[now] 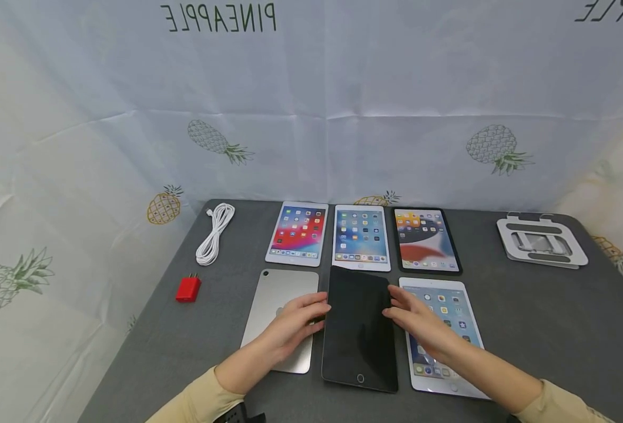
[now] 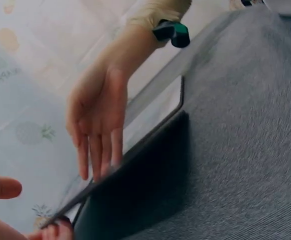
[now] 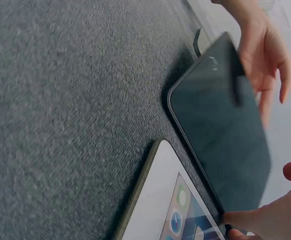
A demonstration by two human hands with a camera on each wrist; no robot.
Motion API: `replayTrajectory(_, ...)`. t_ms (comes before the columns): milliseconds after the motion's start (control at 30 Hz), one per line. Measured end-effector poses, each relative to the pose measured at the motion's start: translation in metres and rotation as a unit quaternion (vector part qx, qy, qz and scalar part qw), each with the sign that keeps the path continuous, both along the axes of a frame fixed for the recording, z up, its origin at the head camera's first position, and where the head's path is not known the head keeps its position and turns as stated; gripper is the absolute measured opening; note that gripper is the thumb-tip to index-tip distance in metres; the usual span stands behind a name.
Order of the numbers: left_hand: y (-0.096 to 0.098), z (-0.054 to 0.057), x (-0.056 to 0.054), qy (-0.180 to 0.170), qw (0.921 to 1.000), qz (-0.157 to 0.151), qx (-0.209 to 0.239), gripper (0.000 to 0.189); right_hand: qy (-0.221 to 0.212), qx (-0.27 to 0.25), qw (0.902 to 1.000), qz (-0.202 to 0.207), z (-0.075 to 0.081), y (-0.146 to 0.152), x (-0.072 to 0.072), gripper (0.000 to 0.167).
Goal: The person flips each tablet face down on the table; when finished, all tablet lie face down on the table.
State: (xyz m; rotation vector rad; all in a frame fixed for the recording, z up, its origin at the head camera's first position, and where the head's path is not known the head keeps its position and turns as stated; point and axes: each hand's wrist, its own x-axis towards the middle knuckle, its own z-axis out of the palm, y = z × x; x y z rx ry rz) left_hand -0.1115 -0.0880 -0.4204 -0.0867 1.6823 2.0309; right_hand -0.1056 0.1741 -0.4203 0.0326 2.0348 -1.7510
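Note:
A black tablet [image 1: 361, 329] with a dark screen and a round home button lies between my two hands, in the middle of the front row. My left hand [image 1: 295, 323] touches its left long edge with extended fingers, above a silver tablet [image 1: 290, 285] lying back side up. On the opposite edge, the fingers of my right hand [image 1: 422, 323] touch the black tablet. Beneath that hand is a white tablet [image 1: 451, 288] with a lit screen. Both wrist views show the thumbs held away from the black tablet [image 3: 220, 130]. Whether it lies fully flat cannot be told.
Behind stand two white-framed lit tablets [image 1: 297, 232] [image 1: 361, 235] and a black-framed one [image 1: 426, 238], all lying flat. A coiled white cable [image 1: 215, 234] and a red charger plug [image 1: 188, 289] are at left. A folded silver stand [image 1: 541, 241] lies at right.

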Motion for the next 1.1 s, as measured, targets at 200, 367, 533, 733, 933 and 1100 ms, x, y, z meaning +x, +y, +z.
replayTrajectory(200,0.007,0.007,0.0,0.098,0.9945,-0.01,-0.037,0.061,-0.02,-0.029,0.9994,-0.006,-0.001,-0.008,-0.001,0.072)
replayTrajectory(367,0.013,0.011,0.004,0.184,0.9811,-0.034,-0.05,0.063,-0.022,-0.046,0.9987,-0.011,-0.005,-0.016,-0.003,0.07)
replayTrajectory(533,0.019,0.016,0.009,0.286,0.9505,-0.073,-0.097,0.069,-0.028,-0.082,0.996,-0.023,-0.008,-0.021,-0.008,0.064)
replayTrajectory(733,0.027,0.016,0.011,0.383,0.8882,-0.128,-0.218,0.082,-0.039,-0.103,0.9932,-0.039,-0.011,-0.022,-0.012,0.057)
replayTrajectory(933,0.037,0.013,0.005,0.454,0.8384,-0.155,-0.259,0.085,-0.03,-0.1,0.9938,-0.038,-0.016,-0.02,-0.013,0.054)
replayTrajectory(1100,0.044,0.015,0.001,0.491,0.8127,-0.165,-0.268,0.082,-0.022,-0.075,0.9965,-0.028,-0.017,-0.016,-0.016,0.05)
